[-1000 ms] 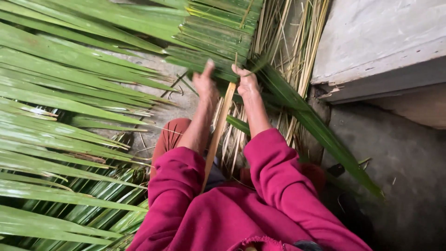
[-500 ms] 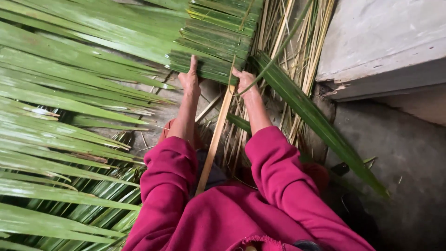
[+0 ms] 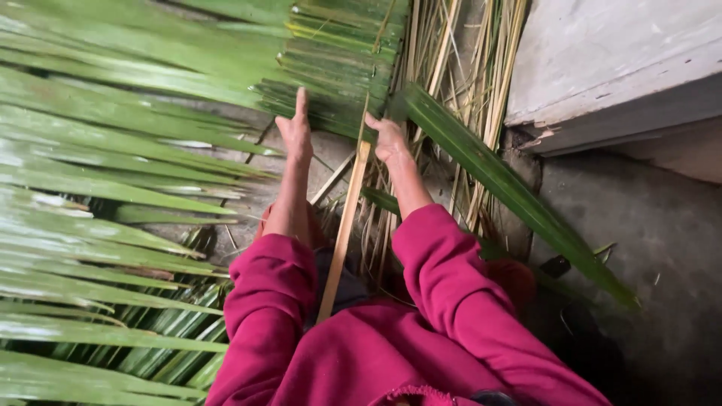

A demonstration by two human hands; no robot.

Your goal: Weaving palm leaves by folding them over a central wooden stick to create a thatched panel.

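Woven leaf mat (image 3: 338,75): lay ahead of me on the ground; folded green palm leaflets stacked in flat overlapping bands, glossy and ribbed.
Left hand (image 3: 295,131): my fingers were stretched out straight, pressed flat against the mat's near edge.
Right hand (image 3: 388,139): curled, pinching a long green leaflet (image 3: 511,192) at the mat's edge.
Stick (image 3: 344,225): pale, smooth, straight; ran between my arms to the mat.
Dry midribs (image 3: 459,68): thin straw-coloured strips beside the mat.
Slab (image 3: 609,68): grey, rough concrete to my right.

The person wears a magenta long-sleeved fleece top (image 3: 391,353), its cuffs pushed partway up both forearms.
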